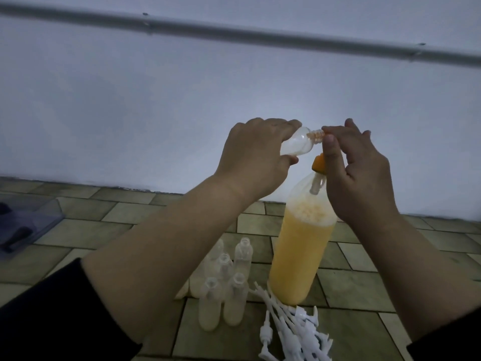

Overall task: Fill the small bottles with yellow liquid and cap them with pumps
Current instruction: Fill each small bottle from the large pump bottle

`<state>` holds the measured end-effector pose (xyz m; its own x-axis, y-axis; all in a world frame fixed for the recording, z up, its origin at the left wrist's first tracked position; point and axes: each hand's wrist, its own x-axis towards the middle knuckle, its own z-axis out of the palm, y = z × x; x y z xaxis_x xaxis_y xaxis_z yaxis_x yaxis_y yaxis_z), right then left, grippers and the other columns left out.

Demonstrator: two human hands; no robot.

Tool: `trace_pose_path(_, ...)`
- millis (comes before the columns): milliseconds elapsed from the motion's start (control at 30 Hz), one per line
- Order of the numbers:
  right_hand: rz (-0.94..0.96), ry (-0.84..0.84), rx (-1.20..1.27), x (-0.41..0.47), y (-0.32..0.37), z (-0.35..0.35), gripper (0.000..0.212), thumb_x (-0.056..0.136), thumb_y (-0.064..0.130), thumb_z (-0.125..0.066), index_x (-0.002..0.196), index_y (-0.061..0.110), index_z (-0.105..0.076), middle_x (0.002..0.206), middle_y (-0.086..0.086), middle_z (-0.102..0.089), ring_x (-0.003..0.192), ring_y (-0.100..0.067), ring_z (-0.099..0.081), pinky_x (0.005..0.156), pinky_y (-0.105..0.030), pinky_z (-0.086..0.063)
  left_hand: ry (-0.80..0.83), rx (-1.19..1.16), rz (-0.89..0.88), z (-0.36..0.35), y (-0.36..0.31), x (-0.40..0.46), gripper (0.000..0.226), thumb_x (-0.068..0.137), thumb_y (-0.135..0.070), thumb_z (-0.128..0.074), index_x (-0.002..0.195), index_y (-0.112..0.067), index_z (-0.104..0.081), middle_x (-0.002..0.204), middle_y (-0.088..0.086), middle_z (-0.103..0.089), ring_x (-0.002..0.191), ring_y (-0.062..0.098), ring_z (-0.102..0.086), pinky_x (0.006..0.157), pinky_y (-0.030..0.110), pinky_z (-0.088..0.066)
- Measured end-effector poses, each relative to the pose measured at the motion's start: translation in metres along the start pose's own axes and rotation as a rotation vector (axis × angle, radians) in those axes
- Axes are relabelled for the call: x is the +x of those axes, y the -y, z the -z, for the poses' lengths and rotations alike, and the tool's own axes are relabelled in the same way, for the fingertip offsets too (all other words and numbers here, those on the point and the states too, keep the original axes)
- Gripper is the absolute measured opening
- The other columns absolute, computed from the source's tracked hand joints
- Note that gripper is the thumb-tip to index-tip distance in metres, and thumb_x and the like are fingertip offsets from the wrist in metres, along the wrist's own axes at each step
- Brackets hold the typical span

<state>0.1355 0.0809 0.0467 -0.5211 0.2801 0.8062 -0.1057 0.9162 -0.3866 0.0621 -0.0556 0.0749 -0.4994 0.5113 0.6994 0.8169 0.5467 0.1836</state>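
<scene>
Bottle held sideways over the big yellow jug, neck pinched

Left hand (256,162) is wrapped closed around a small clear bottle (117,144), tipped nearly horizontal, neck pointing right. Right hand (356,175) has thumb and forefinger pinched at the threaded neck; other fingers loosely spread. Whether something tiny sits between those fingertips, cannot tell. Held bottle looks empty or nearly so.

Just below the hands stands the large bottle of yellow liquid (302,246), roughly two-thirds full, foam on top, orange pump cap (318,165) still on it. It stands on the tiled floor (130,230), near a white wall (182,100).

Left of the large bottle: cluster of small bottles (226,282) upright, uncapped, some with pale fill at the bottom. In front of it: heap of white pumps (294,327) with long dip tubes, lying tangled.

Handling judgement: small bottle is light, thin plastic, likely squashes if squeezed hard, so grip the body gently and steady it at the stiff neck. Large bottle is heavy and sloshy; take it low with a full hand. Pumps are light and snag on each other; lift one by its head.
</scene>
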Motion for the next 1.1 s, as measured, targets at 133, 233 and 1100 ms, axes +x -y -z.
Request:
trace_pose_path(133,-0.028,-0.054,-0.018,-0.003,-0.002,-0.002,0.051,0.097,0.047,-0.028,0.127,0.016,-0.056,0.136,-0.001,-0.054,0.14,-0.014,-0.03,0.105,-0.005,-0.004,-0.016,-0.047,0.004,-0.002,-0.005,-0.001,0.051,0.086,-0.031,-0.063,0.135,-0.026,-0.048,0.135,-0.008,-0.055,0.12,0.018,-0.049,0.1,0.031,-0.034)
trace_pose_path(233,-0.044,-0.042,-0.028,-0.01,-0.006,-0.009,0.055,0.095,0.047,-0.026,0.128,0.014,-0.055,0.136,-0.004,-0.054,0.138,-0.017,-0.033,0.108,-0.009,-0.008,0.011,-0.066,0.046,-0.009,-0.006,-0.007,0.051,0.086,-0.03,-0.065,0.134,-0.025,-0.05,0.132,-0.006,-0.057,0.117,0.019,-0.051,0.097,0.03,-0.037)
trace_pose_path(1100,-0.025,-0.036,-0.049,-0.01,-0.011,-0.007,0.057,0.094,0.052,-0.023,0.131,0.019,-0.051,0.141,-0.003,-0.049,0.14,-0.018,-0.03,0.106,-0.005,-0.004,0.013,-0.108,0.075,-0.006,-0.011,-0.006,0.047,0.085,-0.026,-0.066,0.13,-0.025,-0.053,0.126,-0.004,-0.061,0.112,0.021,-0.053,0.095,0.037,-0.044)
